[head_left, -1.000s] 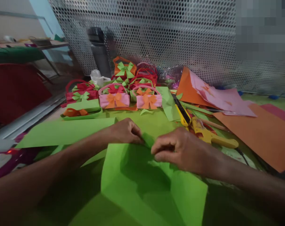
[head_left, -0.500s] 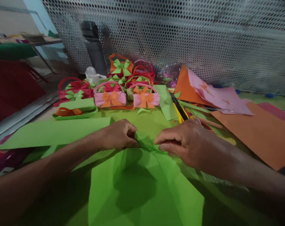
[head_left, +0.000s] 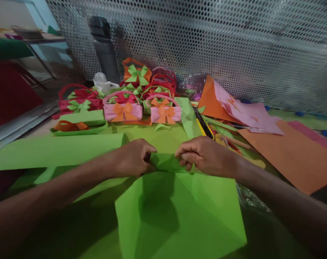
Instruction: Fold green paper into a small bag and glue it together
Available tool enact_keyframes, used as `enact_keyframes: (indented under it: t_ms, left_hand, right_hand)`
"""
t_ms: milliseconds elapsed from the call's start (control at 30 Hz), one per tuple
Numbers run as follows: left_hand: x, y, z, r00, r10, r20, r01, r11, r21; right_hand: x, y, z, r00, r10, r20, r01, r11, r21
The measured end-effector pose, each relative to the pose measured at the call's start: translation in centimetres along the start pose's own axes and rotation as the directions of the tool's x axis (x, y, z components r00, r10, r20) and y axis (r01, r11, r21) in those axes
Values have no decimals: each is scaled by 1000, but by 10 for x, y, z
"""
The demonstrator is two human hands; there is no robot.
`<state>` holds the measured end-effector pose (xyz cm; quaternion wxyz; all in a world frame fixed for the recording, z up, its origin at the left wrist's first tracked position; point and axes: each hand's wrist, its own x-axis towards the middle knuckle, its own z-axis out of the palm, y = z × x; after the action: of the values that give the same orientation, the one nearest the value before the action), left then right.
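We hold a sheet of green paper [head_left: 179, 219] in front of us, low over the table [head_left: 144, 133]. Our left hand [head_left: 138, 157] is closed on the left end of its narrow folded far edge, while our right hand [head_left: 202, 155] pinches the same fold toward its right end, thumb and fingers bent around it. Nearer us, the sheet spreads out with a slanting crease and a dark shadow across it.

Just beyond our right hand we see a yellow-and-black utility knife [head_left: 205, 124]; to the right lies an orange sheet [head_left: 290, 154]. Beyond our left forearm rests a lighter green sheet [head_left: 58, 148]. Farther back, two pink paper bags [head_left: 166, 115] with orange bows stand side by side, and a grey bottle [head_left: 105, 54] stands against the perforated metal panel [head_left: 206, 39].
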<state>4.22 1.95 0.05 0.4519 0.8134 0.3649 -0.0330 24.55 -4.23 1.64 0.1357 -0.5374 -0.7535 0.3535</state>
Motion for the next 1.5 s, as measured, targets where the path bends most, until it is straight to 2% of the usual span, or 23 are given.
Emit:
enact_keyframes:
  t_ms: [200,333,400,500,600,733,800,900,967,1033,1200,1333,1500]
  left_hand:
    - [2,-4,-2,997,18,-70,-9,992,127]
    - [1,-7,-10,975,42,-220,-39,999,18]
    - [0,-6,-14,968,32,-250,-56,994,-90]
    - [-3,-2,-19,986,9,-166,-47,973,-227]
    - [-7,2,-23,997,23,-79,-41,971,-238]
    - [-16,9,-31,989,42,-145,-69,980,-186]
    - [-20,11,-34,990,43,-131,-67,981,-180]
    - [-20,12,-30,998,17,60,-5,980,-200]
    - [-15,8,-24,984,-14,179,53,975,-215]
    - [-9,4,-17,971,-33,235,91,967,-239]
    - [-4,0,-10,970,-36,241,111,946,-304]
    - [-5,0,-11,968,-32,249,110,947,-303]
    - [-5,3,-10,979,-10,203,76,944,-320]
  right_hand:
    - [6,13,8,994,-76,79,75,997,19]
    - [7,12,8,991,-73,115,70,997,30]
    - [7,11,8,989,-73,128,68,997,41]
    - [9,12,6,984,-72,166,65,997,47]
    - [11,13,3,975,-53,215,45,998,43]
    - [13,9,1,970,-28,243,30,1000,-5]
    - [14,5,0,970,-34,242,46,998,-43]
    - [14,-3,-1,971,-47,233,71,993,-97]
    - [15,-8,-3,970,-42,241,73,990,-123]
    - [16,-11,-4,965,-39,260,76,988,-133]
    - [26,-12,-7,942,-81,327,133,981,-141]
    - [40,-15,-8,898,-154,412,209,973,-92]
    - [52,-19,0,861,-47,507,81,996,-45]
